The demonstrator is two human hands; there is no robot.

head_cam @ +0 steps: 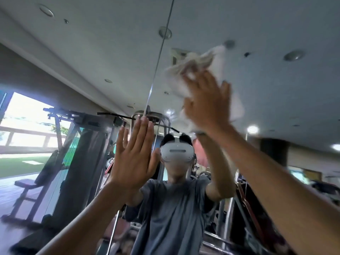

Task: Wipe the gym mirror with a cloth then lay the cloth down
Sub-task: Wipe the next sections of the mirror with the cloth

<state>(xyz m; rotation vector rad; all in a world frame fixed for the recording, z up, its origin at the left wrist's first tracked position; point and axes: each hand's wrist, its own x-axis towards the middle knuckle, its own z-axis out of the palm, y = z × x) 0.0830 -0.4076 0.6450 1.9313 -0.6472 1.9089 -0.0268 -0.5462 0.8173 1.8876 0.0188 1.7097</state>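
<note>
My right hand (207,102), fingers flat, presses the cloth (234,96) high on the mirror (73,52); my left hand (132,159), fingers straight, likely steadies me.

Cloth (200,61) on mirror (279,89), upper right

A pale ceiling (257,24) studded with recessed downlights (293,55) spans the gym from 10 to 2 o'clock, with one lamp (252,129) glowing at 3. At 9 o'clock, daylight floods through a large window (27,126), with a green lawn (18,164) beyond. A grey multi-station weight machine (88,153) stands at 8 o'clock, a padded bench (27,184) just beside it on the dull floor (7,196). Chrome equipment frames (228,218), blurred, crowd 5 o'clock.
</note>
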